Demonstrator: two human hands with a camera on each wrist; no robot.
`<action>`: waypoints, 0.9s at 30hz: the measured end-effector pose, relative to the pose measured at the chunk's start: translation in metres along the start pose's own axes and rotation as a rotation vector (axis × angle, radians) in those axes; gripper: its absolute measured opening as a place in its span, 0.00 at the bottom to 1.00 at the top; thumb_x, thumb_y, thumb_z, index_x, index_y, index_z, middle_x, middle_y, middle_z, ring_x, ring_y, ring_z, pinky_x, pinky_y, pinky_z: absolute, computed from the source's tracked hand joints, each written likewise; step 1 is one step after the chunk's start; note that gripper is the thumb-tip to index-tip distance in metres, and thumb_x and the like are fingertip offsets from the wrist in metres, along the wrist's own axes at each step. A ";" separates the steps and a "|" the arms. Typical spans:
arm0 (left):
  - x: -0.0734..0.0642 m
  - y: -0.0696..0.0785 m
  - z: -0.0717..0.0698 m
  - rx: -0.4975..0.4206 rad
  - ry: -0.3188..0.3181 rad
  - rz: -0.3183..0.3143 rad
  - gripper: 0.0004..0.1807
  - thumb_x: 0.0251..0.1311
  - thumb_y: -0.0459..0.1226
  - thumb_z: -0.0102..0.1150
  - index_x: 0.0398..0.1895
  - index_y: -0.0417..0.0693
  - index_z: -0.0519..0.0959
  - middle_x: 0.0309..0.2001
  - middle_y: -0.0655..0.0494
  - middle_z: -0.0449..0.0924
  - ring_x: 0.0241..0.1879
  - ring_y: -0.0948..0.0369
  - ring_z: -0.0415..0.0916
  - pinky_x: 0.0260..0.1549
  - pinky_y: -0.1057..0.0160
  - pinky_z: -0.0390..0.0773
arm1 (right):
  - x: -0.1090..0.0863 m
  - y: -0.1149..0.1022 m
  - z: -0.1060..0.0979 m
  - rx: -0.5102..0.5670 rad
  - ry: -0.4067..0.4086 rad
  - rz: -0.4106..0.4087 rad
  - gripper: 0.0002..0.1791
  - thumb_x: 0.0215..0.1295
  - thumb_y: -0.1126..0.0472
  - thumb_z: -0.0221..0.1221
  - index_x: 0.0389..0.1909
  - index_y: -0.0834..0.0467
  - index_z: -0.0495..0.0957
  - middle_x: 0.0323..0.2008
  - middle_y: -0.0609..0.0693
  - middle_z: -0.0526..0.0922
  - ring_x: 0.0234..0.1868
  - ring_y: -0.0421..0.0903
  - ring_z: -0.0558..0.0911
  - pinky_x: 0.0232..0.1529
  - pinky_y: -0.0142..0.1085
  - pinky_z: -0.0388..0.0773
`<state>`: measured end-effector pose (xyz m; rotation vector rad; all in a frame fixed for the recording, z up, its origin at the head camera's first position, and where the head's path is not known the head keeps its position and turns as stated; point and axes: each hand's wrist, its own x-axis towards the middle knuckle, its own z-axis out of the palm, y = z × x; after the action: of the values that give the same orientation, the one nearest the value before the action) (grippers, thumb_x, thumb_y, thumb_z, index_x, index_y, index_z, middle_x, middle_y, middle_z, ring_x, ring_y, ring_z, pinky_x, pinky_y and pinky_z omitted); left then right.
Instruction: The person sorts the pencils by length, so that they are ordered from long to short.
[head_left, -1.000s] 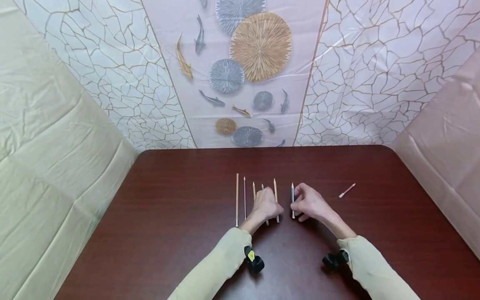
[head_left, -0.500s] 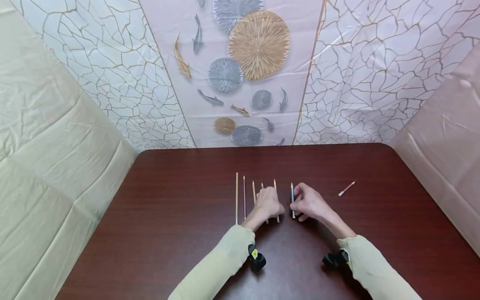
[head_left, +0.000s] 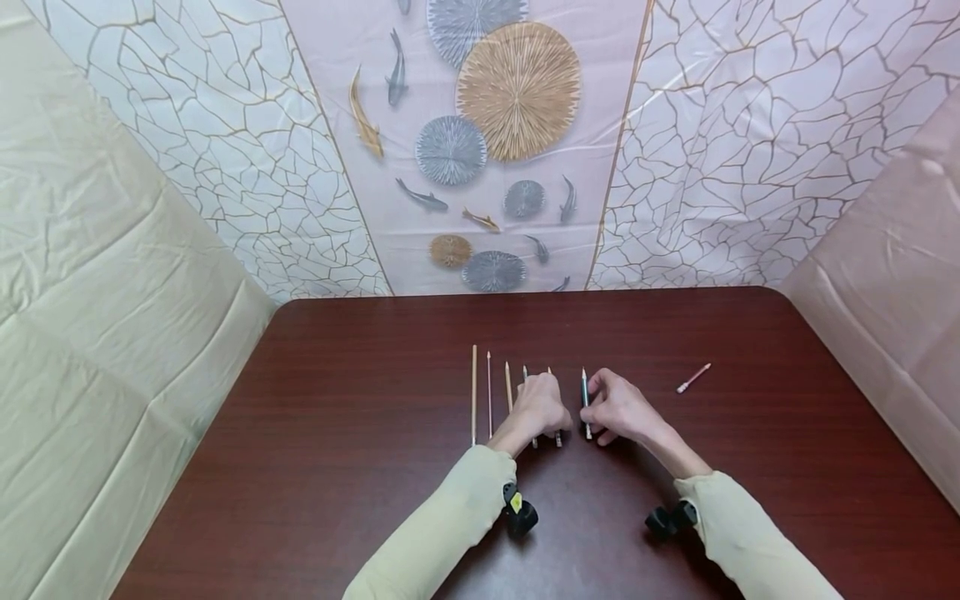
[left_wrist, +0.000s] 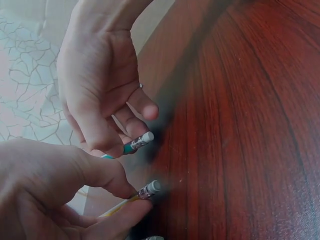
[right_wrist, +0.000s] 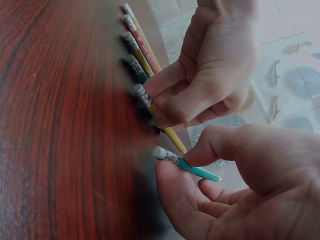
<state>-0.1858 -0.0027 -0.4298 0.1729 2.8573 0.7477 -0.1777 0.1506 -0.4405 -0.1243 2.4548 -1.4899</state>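
My left hand (head_left: 542,407) pinches a yellow pencil (right_wrist: 173,140) near its eraser end, thumb on one side and a finger on the other. Just to the right, my right hand (head_left: 621,408) holds a teal pencil (head_left: 584,388) between thumb and fingers, close behind its metal band. Both pencils point away from me with their white erasers toward me, a small gap between them. In the head view the left hand covers most of the yellow pencil. A dark green pencil (right_wrist: 136,69) lies right beside the left hand, partly hidden by it.
Left of the hands, a long pencil (head_left: 474,392), a thin pinkish pencil (head_left: 489,392) and a shorter yellow pencil (head_left: 508,382) lie side by side. A short pink pencil (head_left: 693,378) lies slanted at the right. The dark red tabletop (head_left: 337,400) meets patterned cloth (head_left: 675,208) at the back.
My left hand and forearm have shifted slightly right, and the yellow pencil's tip sits a little nearer to me. My right hand stays nearly in place with the teal pencil.
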 end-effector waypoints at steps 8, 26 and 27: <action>-0.001 0.000 0.000 0.009 0.016 0.015 0.18 0.40 0.34 0.77 0.09 0.48 0.73 0.16 0.56 0.74 0.24 0.56 0.78 0.29 0.64 0.78 | 0.001 -0.001 0.004 0.027 -0.041 0.039 0.18 0.48 0.76 0.58 0.41 0.70 0.66 0.23 0.56 0.80 0.19 0.47 0.82 0.18 0.43 0.81; -0.005 -0.005 0.005 0.009 0.082 0.052 0.14 0.39 0.30 0.71 0.11 0.48 0.73 0.21 0.54 0.77 0.31 0.54 0.80 0.30 0.63 0.78 | 0.001 -0.004 0.010 -0.017 -0.026 0.092 0.13 0.48 0.75 0.59 0.36 0.70 0.71 0.20 0.59 0.80 0.17 0.47 0.82 0.19 0.41 0.81; -0.006 -0.005 0.006 0.013 0.091 0.060 0.15 0.38 0.29 0.71 0.11 0.48 0.72 0.20 0.54 0.76 0.30 0.54 0.80 0.30 0.63 0.78 | 0.001 -0.005 0.010 -0.025 -0.024 0.090 0.13 0.48 0.75 0.59 0.36 0.70 0.71 0.20 0.59 0.80 0.17 0.47 0.82 0.19 0.41 0.81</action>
<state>-0.1795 -0.0054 -0.4363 0.2329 2.9555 0.7680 -0.1761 0.1392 -0.4408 -0.0355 2.4268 -1.4127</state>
